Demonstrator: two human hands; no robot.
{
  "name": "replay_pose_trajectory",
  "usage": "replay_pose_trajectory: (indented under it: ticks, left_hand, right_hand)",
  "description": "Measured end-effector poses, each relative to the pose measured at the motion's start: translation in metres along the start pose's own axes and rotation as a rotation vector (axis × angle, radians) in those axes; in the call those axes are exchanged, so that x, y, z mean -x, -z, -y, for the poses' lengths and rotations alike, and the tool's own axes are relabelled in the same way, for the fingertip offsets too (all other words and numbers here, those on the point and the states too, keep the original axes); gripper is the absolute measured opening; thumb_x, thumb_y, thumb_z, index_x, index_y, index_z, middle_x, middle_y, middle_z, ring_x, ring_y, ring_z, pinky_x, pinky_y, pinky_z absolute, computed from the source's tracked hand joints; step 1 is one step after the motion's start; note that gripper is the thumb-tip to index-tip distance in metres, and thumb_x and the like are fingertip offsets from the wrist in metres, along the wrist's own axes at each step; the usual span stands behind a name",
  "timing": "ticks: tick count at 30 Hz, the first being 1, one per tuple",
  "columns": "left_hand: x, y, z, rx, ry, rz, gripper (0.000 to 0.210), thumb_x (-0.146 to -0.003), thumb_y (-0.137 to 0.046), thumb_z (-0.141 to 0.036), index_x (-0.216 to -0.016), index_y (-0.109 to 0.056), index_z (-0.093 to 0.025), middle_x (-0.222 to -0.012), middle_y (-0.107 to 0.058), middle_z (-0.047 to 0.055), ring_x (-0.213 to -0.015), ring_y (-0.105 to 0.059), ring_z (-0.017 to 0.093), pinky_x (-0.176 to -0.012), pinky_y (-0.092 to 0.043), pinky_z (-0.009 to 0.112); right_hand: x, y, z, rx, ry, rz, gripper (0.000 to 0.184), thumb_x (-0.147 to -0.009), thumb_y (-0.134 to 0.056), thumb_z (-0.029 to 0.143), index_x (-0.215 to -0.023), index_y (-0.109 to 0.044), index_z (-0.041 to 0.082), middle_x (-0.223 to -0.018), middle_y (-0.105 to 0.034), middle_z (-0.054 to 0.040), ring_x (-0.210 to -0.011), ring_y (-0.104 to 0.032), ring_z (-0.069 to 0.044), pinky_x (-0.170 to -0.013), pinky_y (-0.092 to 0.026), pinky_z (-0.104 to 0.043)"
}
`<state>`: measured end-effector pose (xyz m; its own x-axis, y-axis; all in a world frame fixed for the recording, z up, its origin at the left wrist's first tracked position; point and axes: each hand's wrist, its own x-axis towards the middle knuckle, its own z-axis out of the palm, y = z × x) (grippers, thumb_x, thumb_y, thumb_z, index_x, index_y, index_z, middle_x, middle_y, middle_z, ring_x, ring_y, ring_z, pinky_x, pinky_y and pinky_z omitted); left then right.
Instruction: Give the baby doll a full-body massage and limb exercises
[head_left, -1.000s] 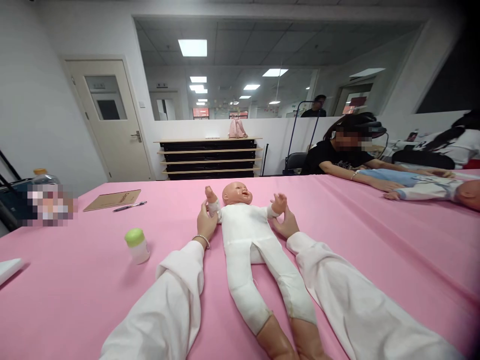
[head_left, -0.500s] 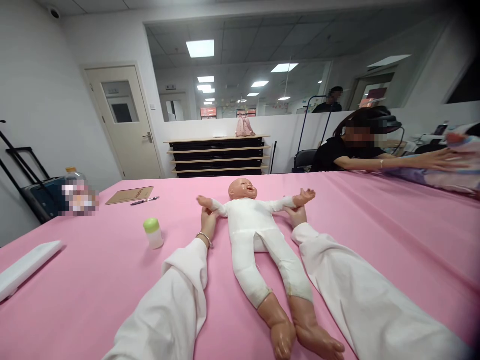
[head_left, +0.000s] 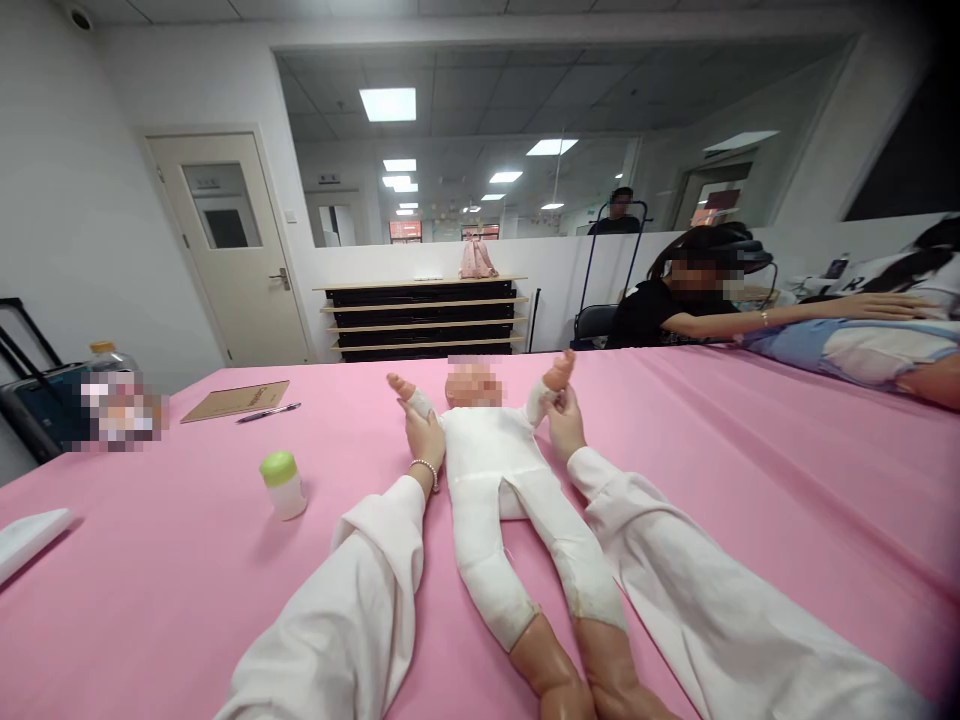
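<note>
A baby doll [head_left: 499, 455] with a white cloth body lies on its back on the pink-covered table [head_left: 187, 600], head away from me and bare feet towards me. My left hand [head_left: 425, 432], with a beaded bracelet at the wrist, is closed around the doll's arm on the left. On the other side, my right hand [head_left: 564, 420] grips the doll's other arm near its wrist. Both doll arms are raised and bent upward beside its head. The feet are partly cut off by the lower edge of the view.
To the left stand a small green-lidded bottle [head_left: 283, 486], a pen [head_left: 268, 412], a brown notebook [head_left: 234, 400] and a large blurred bottle [head_left: 120, 395]. A white flat object [head_left: 30, 540] lies at the left edge. At right, a person [head_left: 675, 300] reaches over another doll [head_left: 832, 345].
Both hands have lifted the doll's arms and brought them inward, from spread out sideways to pointing upward. My view has shifted slightly to the right.
</note>
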<state>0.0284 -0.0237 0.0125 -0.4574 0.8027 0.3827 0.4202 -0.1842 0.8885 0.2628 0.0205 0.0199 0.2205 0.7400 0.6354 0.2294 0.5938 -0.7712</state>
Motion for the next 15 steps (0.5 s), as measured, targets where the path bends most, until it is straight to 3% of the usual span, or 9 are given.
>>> replay_pose_trajectory:
  ticks: [2,4,7,12,15]
  left_hand:
    - [0.000,-0.007,-0.011,-0.121,-0.079,0.011,0.067,-0.084,-0.038,-0.021,-0.144,-0.007,-0.016,-0.133,-0.043,0.013,-0.116,-0.043,0.029,-0.095,-0.036,0.042]
    - [0.001,-0.010,-0.018,-0.278,-0.211,0.097,0.063,-0.080,-0.039,-0.014,-0.141,-0.024,-0.023,-0.134,-0.044,0.008,-0.113,-0.042,0.029,-0.093,-0.035,0.044]
    - [0.004,-0.009,-0.022,-0.446,-0.347,0.235,0.061,-0.078,-0.039,-0.009,-0.134,-0.037,-0.031,-0.132,-0.047,0.004,-0.106,-0.042,0.028,-0.087,-0.037,0.043]
    - [0.004,-0.007,-0.016,-0.459,-0.379,0.235,0.058,-0.080,-0.038,-0.012,-0.135,-0.037,-0.032,-0.129,-0.049,0.005,-0.105,-0.043,0.028,-0.086,-0.038,0.042]
    - [0.002,-0.008,-0.006,-0.263,-0.186,0.120,0.061,-0.083,-0.037,-0.018,-0.142,-0.021,-0.024,-0.125,-0.052,0.009,-0.102,-0.049,0.025,-0.084,-0.041,0.037]
  right_hand:
    - [0.007,-0.010,0.018,0.086,0.148,0.167,0.053,-0.077,-0.046,0.025,-0.130,-0.037,0.024,-0.124,-0.050,-0.0073,-0.111,-0.050,-0.022,-0.096,-0.041,-0.041]
    - [0.013,-0.017,0.031,0.257,0.315,0.347,0.056,-0.075,-0.044,0.013,-0.129,-0.042,0.027,-0.121,-0.053,-0.0048,-0.111,-0.048,-0.023,-0.097,-0.039,-0.044]
    - [0.020,-0.019,0.043,0.479,0.453,0.482,0.065,-0.072,-0.039,0.003,-0.130,-0.043,0.032,-0.117,-0.055,-0.0044,-0.109,-0.047,-0.024,-0.094,-0.039,-0.046]
    - [0.023,-0.018,0.044,0.503,0.453,0.506,0.058,-0.078,-0.038,0.007,-0.131,-0.042,0.031,-0.117,-0.054,-0.0057,-0.109,-0.047,-0.023,-0.096,-0.036,-0.047]
    - [0.022,-0.013,0.022,0.332,0.277,0.269,0.055,-0.079,-0.042,0.017,-0.133,-0.036,0.026,-0.128,-0.047,-0.0066,-0.116,-0.045,-0.022,-0.099,-0.036,-0.045]
